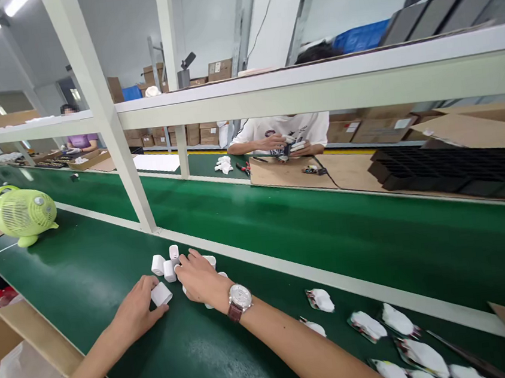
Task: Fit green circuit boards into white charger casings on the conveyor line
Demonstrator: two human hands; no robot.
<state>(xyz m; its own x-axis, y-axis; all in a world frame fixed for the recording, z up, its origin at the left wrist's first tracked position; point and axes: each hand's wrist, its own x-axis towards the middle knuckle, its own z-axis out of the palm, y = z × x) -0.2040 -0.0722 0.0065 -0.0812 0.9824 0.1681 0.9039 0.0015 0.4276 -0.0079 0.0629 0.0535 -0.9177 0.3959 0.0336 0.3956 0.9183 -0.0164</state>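
A small white plastic casing [161, 294] lies between the thumb and fingers of my left hand [137, 308], tilted close to the green table [161, 355]. My right hand [202, 280], with a watch [240, 297] on the wrist, reaches over a cluster of similar white casings. Its fingers bend down among them, and their grip is partly hidden. To the left of those fingers stand a casing [157, 265], another casing [170, 271] and an upright casing [174, 252] with a small slot in its end. More casings show partly from under my right hand.
Several circuit boards with white filling [368, 326] lie at the lower right, beside a thin dark tool [466, 352]. A green fan [24, 214] stands at left. A white post [110, 126] rises behind the casings. Across the bench a co-worker [283, 137] handles parts; black trays [453, 171] sit at right.
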